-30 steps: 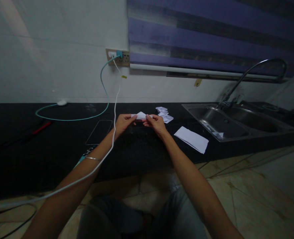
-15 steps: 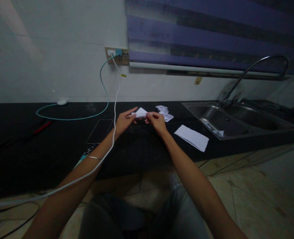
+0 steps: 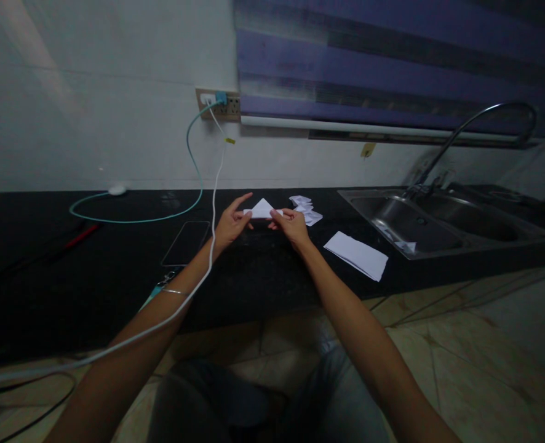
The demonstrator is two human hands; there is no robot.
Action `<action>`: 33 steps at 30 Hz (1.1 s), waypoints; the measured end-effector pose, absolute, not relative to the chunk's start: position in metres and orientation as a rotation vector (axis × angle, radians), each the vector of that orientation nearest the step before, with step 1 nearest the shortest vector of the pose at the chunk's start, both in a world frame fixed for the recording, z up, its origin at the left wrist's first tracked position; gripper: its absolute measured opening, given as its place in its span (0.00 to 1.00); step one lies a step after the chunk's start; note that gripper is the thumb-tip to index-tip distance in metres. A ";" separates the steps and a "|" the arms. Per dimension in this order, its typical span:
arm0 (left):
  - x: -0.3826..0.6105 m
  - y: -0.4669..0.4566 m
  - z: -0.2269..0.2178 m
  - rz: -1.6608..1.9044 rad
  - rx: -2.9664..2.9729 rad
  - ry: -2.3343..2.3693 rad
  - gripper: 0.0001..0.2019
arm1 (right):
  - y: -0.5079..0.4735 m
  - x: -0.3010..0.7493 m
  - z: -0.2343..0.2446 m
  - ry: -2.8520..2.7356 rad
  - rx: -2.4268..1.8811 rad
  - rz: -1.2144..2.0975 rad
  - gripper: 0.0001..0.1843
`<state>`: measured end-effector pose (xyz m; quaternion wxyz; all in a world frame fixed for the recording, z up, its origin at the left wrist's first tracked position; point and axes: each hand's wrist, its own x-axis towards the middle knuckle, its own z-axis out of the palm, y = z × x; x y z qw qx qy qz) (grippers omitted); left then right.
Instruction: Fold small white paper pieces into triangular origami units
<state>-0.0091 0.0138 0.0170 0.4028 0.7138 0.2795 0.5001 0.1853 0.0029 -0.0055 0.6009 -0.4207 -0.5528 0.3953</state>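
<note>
A small piece of white folded paper (image 3: 262, 209), with a triangular peak above a straight lower strip, is held between my two hands over the black counter. My left hand (image 3: 232, 223) pinches its left end with the thumb in front, the index finger stretched out beyond it. At the other end, my right hand (image 3: 293, 226) grips the paper between thumb and fingers. Several folded paper pieces (image 3: 306, 210) lie just right of my right hand. Closer to the counter's front sits a flat stack of white paper (image 3: 356, 255).
A phone (image 3: 186, 243) lies left of my left forearm, with a teal strap (image 3: 151, 295) below it. A white cable (image 3: 213, 227) runs from the wall socket (image 3: 229, 107) across my left forearm. The steel sink (image 3: 411, 224) is at right, with folded paper (image 3: 406, 247) on its rim.
My left index finger has lifted away from the paper and points up more. Both hands keep hold of the folded paper in nearly the same place.
</note>
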 end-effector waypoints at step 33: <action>-0.018 0.016 0.017 0.647 1.599 0.472 0.24 | -0.002 0.193 0.000 -1.457 -0.978 0.807 0.25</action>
